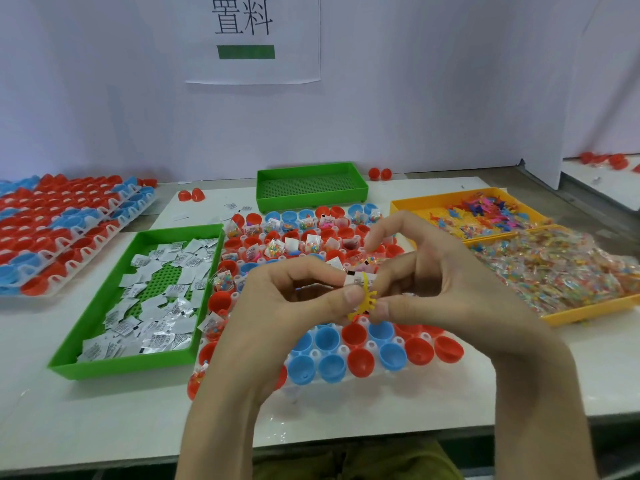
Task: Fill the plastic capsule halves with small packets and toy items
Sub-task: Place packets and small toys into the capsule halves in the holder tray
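Racks [69, 230] stacked at upper left look unfilled, so most of the job seems ahead. On the centre rack [343, 349] the far rows of halves [360, 362] already show packets. Roughly a dozen near ones sit bare, so this rack is perhaps two-thirds done. Mid-frame above it, the left hand [277, 317] and right hand [450, 289] meet, left fingers seemingly pinching one white packet [356, 279], right fingers one yellow toy [365, 301].

Counts:
- one surface [104, 410]
- two yellow trays at right: far tray [408, 206] with toys, near tray [588, 315] with bead bags
- two green trays: left tray [121, 367] with white packets, back tray [311, 199] behind the rack
- four loose red halves at the back
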A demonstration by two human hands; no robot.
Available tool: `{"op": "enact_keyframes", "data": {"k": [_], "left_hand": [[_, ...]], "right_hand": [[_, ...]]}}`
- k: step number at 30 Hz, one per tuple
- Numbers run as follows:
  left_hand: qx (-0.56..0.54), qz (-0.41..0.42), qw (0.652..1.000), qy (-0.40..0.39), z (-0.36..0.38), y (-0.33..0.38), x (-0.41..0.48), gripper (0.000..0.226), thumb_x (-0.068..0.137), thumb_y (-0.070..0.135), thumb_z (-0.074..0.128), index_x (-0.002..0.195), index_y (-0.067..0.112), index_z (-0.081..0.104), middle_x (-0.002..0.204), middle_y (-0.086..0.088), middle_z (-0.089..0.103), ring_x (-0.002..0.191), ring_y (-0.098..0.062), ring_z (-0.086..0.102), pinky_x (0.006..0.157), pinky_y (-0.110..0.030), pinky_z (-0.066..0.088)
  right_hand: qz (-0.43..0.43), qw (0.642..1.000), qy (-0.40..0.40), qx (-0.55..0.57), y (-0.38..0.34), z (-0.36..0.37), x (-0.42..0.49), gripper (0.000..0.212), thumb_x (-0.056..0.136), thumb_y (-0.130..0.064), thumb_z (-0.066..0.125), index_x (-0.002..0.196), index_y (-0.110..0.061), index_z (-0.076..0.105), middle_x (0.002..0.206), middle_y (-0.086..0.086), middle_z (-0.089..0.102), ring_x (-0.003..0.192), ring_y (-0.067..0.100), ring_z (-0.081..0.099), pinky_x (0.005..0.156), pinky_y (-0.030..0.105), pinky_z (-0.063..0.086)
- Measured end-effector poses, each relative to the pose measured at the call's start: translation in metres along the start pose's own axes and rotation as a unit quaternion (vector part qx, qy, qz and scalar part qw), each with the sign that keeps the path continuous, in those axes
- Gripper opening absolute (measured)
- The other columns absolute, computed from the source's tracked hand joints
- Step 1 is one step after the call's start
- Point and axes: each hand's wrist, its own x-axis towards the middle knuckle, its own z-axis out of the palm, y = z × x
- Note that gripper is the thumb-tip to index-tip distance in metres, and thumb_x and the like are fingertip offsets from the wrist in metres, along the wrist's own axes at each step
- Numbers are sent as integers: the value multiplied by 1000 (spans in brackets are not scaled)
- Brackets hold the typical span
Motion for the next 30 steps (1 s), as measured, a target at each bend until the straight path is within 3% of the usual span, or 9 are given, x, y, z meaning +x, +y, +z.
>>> {"op": "enact_keyframes", "data": {"k": [3,9,11,14,16,19,23,27,30], "left_hand": [[30,15,999,16,1,2,-1,24,60,29,85,76,13,77,78,-9,76,71,-18,73,65,-22,57],[51,38,998,27,4,2,-2,20,57,33,85,71,23,75,78,-4,75,71,-20,74,66,-23,58],[39,49,998,27,5,2,-1,18,57,31,86,69,25,74,75,-1,74,70,-17,74,66,-22,57],[2,60,997,39,4,0,0,25,54,24,93,68,22,72,75,-3,73,72,-18,73,67,-26,59],[-24,69,996,50,4,-1,0,20,55,26,88,66,22,71,74,-3,72,71,-18,72,66,-24,58],[-56,78,993,70,5,-2,0,17,54,25,86,62,25,71,69,1,70,69,-15,69,65,-22,55],[-77,86,988,99,5,-1,0,16,52,24,85,59,27,70,64,5,67,63,-11,67,61,-19,54],[-71,95,989,88,4,-1,-1,28,48,20,94,60,27,70,64,5,67,63,-10,67,61,-18,54],[-86,91,991,51,2,-1,-3,15,57,22,84,64,27,71,64,7,68,60,-9,67,59,-16,53]], "right_hand": [[-4,1000,7,0,-1,2,1,47,79,11,73,109,-19,53,73,10,71,66,23,64,64,26,54],[-23,999,44,-11,-3,6,2,38,82,9,71,104,-19,58,71,1,68,64,11,62,61,17,50],[-32,997,60,-31,-3,7,3,32,83,4,72,102,-20,61,74,0,65,66,17,60,61,22,52],[-34,994,86,-50,-2,9,5,25,83,-10,77,101,-23,68,89,-1,66,83,20,64,75,30,58],[-39,994,85,-49,-2,10,6,19,86,-7,75,101,-17,71,93,1,70,87,17,68,80,28,59],[-61,994,91,-21,-2,12,6,13,84,-4,73,97,-7,72,88,9,73,83,22,72,75,24,58],[-75,993,86,5,-5,16,7,17,83,-15,72,99,-11,72,88,0,75,82,12,73,74,17,55],[-88,990,107,23,-5,21,11,19,77,-20,73,93,-10,72,81,-2,75,75,9,73,69,16,55],[-91,989,112,39,-4,22,11,20,78,-17,72,94,-7,73,83,6,75,74,15,74,68,19,57]]}}
